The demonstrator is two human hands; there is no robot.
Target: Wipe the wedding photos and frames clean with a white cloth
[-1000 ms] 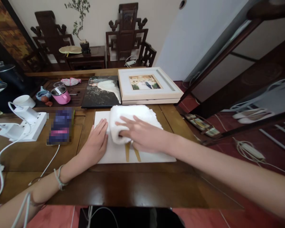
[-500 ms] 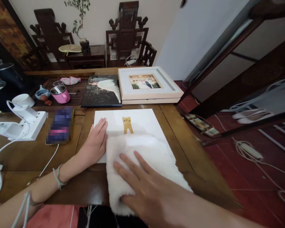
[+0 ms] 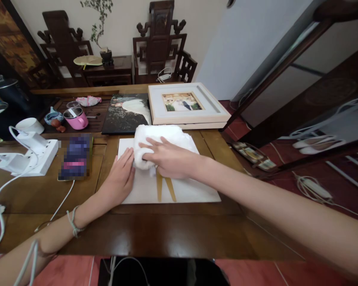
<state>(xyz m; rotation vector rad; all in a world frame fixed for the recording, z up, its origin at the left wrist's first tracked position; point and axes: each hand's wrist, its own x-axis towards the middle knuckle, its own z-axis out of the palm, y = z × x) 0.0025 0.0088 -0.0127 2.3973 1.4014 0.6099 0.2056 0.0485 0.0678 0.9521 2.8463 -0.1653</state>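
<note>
A white board with a gold figure (image 3: pixel 185 190) lies flat on the wooden table (image 3: pixel 173 232). My left hand (image 3: pixel 121 178) rests flat on the board's left edge, fingers stretched out. My right hand (image 3: pixel 167 159) presses a fluffy white towel (image 3: pixel 167 137) onto the far part of the board, fingers spread over the cloth. The towel covers the upper part of the gold figure; only its lower legs show.
Behind the board lie a dark photo print (image 3: pixel 127 113) and a white framed photo (image 3: pixel 186 105). A pink pot (image 3: pixel 76 118), a white power strip with cables (image 3: pixel 30 153) and a blurred phone (image 3: pixel 74 157) sit at the left. Carved chairs stand at the back.
My right hand slid the towel toward me to the table's near edge half a second ago, then pushed it back to the board's far end. My left hand stayed put.
</note>
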